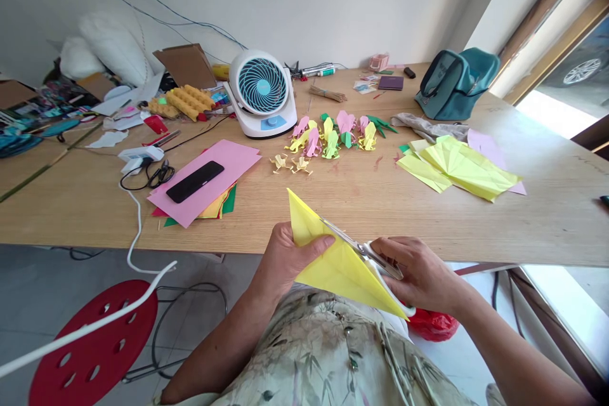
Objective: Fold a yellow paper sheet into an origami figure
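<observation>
A folded yellow paper with a pointed triangular shape is held over my lap, in front of the table edge. My left hand pinches it, thumb on top and fingers hidden behind. In my right hand is a pair of scissors with white handles, its blades lying along the paper's upper right edge. Whether the blades are cutting into the paper I cannot tell. Beyond them on the table stand several small folded paper figures in pink, yellow and green.
Creased yellow sheets lie at the right, near a teal bag. A white fan stands at the back. On the left, a black phone rests on pink paper. A red stool is below the table.
</observation>
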Demonstrator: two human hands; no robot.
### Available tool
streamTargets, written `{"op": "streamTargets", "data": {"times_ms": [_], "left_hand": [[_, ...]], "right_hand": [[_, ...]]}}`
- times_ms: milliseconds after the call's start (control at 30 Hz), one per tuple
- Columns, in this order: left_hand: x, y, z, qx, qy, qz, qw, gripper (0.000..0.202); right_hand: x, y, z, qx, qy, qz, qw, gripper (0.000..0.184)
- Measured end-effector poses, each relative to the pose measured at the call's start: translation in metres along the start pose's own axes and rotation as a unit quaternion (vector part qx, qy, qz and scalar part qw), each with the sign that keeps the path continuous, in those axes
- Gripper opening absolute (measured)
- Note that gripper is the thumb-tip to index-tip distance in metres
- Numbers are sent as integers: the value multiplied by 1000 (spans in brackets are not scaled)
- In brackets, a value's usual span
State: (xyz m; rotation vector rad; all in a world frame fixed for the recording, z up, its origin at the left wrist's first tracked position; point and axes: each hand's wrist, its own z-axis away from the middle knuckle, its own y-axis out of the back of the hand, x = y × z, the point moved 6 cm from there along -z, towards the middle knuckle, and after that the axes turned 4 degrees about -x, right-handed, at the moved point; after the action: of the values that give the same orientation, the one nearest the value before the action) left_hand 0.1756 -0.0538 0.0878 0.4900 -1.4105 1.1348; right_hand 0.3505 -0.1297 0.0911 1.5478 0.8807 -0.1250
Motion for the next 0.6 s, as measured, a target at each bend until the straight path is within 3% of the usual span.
{"op": "streamTargets", "data": {"times_ms": [600], "left_hand": [[-5,-1,-5,-15,8,-7,1000,26]], "right_hand": [[1,1,-1,17,-13,-1,1000,30]]}}
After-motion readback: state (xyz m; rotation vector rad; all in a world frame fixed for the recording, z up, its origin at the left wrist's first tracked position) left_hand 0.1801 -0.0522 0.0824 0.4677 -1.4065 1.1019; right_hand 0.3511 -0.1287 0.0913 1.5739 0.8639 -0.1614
